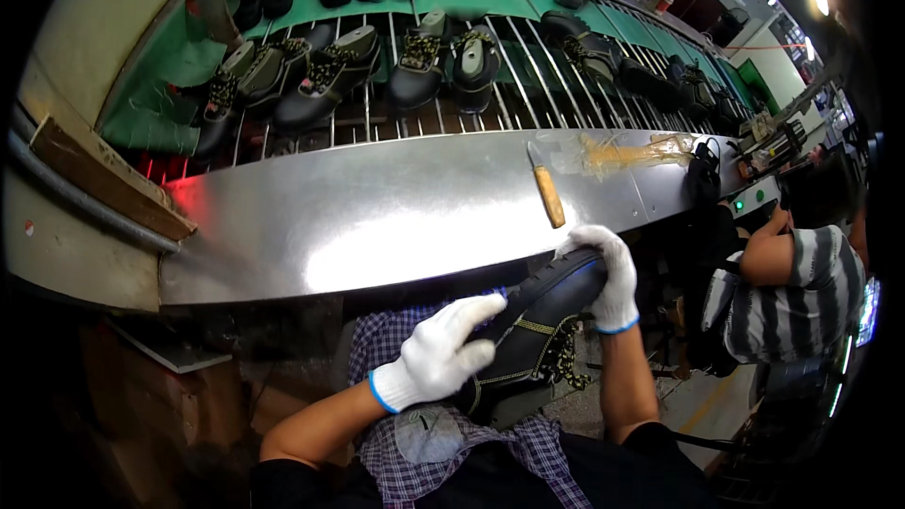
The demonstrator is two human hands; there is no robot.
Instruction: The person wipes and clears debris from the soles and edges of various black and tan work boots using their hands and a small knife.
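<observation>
A black work shoe (533, 335) with yellow stitching and yellow-black laces is held over my lap, tilted on its side with the sole facing up and left. My right hand (611, 273), in a white knit glove with a blue cuff, is closed round its toe end. Alongside the sole lies my left hand (443, 349), gloved the same way, its fingers stretched out and thumb apart. Whether its fingertips touch the shoe is hard to tell. Beyond the shoe, a knife (547, 193) with a wooden handle rests on the metal ledge.
The shiny metal ledge (273, 217) runs across in front of me. Behind it, a roller conveyor (514, 66) with green mats carries several black shoes (415, 71). Brown tape (636, 153) sticks to the ledge. At right sits a person in a striped shirt (797, 297).
</observation>
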